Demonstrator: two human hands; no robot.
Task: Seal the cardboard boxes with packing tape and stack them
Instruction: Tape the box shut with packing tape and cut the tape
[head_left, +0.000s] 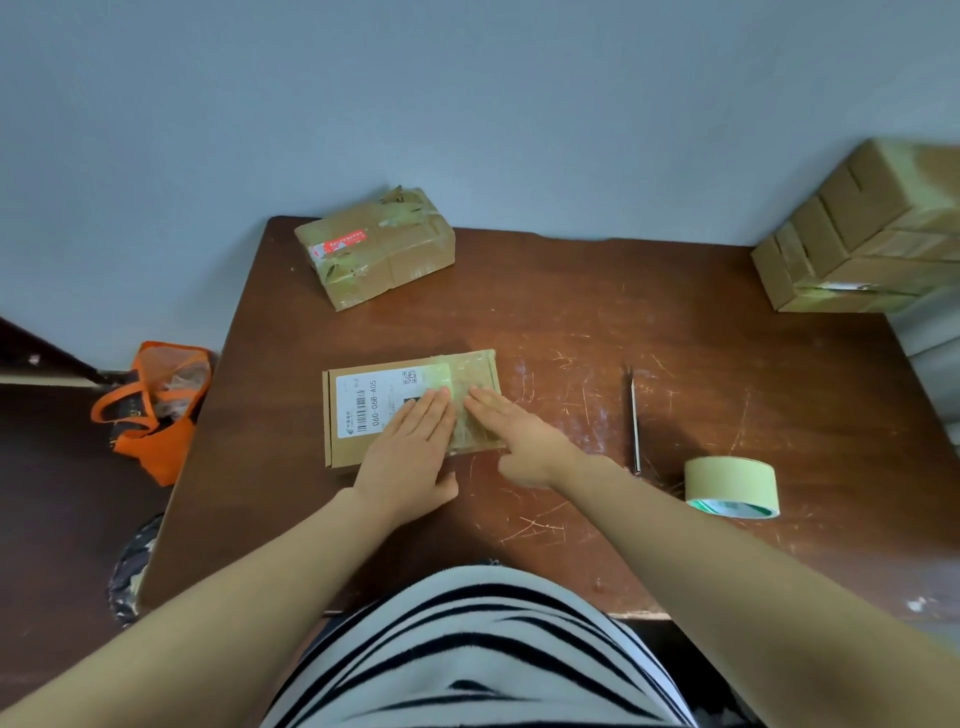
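1. A scratched brown table stands against a pale grey-blue wall. The flat cardboard box being sealed lies at the centre of the frame, its shipping label facing up.
2. A strip of clear packing tape covers the right part of the lid. Both hands lie on it, side by side and almost touching.
3. The left hand is flat, fingers straight and together, pressing down and gripping nothing. The right hand is the same, its fingertips near the middle of the tape.
4. This looks like the smoothing step. To do it well, sweep the palms outward from the middle so that trapped air leaves at the edges.
5. Rub the tape firmly over the lid's edges and down the side walls; whether it wraps round them cannot be told here.
6. Hold the box steady with one palm while the other slides.
7. The tape roll, lower right, and the thin blade-like tool beside it are within reach if another strip is needed.
8. For stacking, a taped parcel sits at upper centre and a pile of boxes at upper right.
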